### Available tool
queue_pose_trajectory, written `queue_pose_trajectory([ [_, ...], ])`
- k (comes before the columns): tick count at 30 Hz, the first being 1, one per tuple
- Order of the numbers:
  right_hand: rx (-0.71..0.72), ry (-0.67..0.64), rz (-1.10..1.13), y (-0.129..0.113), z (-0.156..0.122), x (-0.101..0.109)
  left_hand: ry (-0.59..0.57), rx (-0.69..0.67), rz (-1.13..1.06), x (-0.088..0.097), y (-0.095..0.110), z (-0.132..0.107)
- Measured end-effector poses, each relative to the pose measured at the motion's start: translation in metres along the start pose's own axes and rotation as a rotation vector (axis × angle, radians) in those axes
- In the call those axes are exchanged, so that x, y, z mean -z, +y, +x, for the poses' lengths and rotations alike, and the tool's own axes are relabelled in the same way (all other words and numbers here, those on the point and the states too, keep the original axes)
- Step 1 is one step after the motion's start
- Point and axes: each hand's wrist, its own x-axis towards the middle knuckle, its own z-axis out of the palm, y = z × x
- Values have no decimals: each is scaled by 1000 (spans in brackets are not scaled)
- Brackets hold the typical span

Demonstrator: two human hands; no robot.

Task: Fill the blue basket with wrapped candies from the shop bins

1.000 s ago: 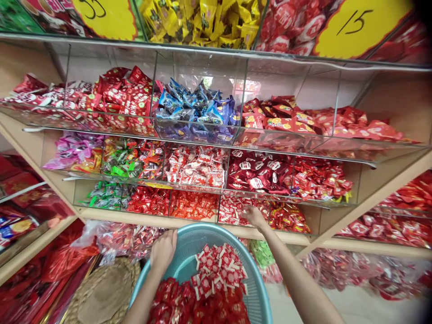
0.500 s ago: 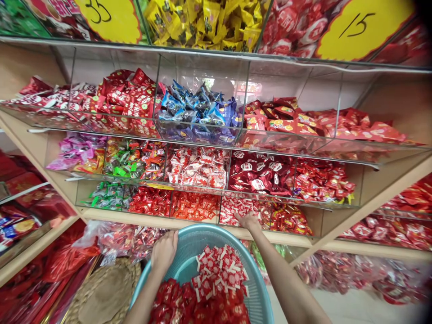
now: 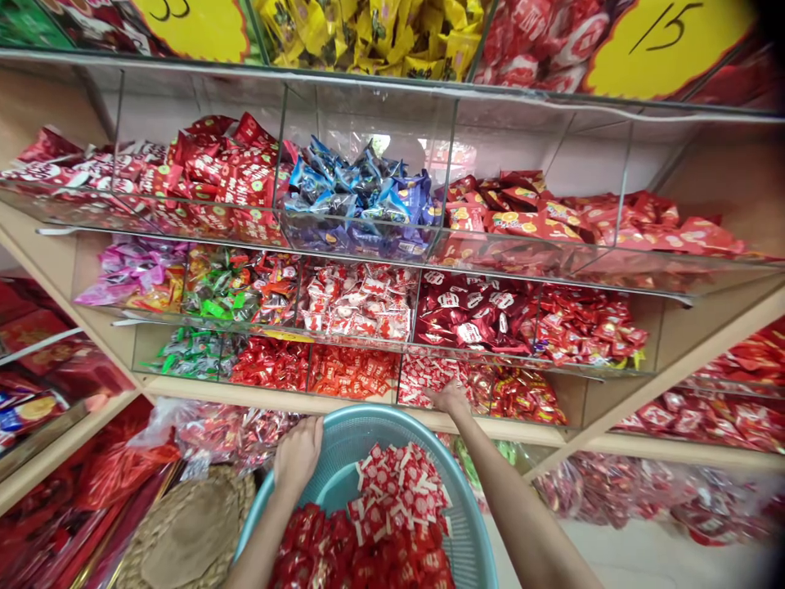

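My left hand (image 3: 298, 456) grips the far rim of a teal plastic basket (image 3: 356, 425), fingers curled over the edge. Inside the basket lie red-and-white wrapped candies (image 3: 401, 487) on top of darker red ones (image 3: 343, 552). My right hand (image 3: 450, 398) reaches into the lowest clear bin, resting on a pile of the same red-and-white candies (image 3: 426, 372). Its fingers are bent down into the pile and mostly hidden, so I cannot make out whether they hold any.
Tiered clear bins hold wrapped sweets: blue ones (image 3: 361, 192) in the middle of the top row, green ones (image 3: 217, 294) at left, dark red ones (image 3: 472, 311) at right. Yellow price signs (image 3: 662, 41) hang above. A woven basket (image 3: 184, 532) sits lower left. Wooden shelves flank both sides.
My right hand has shifted slightly left within the lowest bin of red-and-white candies. My left hand keeps its hold on the basket rim.
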Motion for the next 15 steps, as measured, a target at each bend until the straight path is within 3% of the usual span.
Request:
queue_pose_trajectory([
  [15, 57, 31, 145, 8, 14, -4, 6, 5, -13, 1, 1, 0],
])
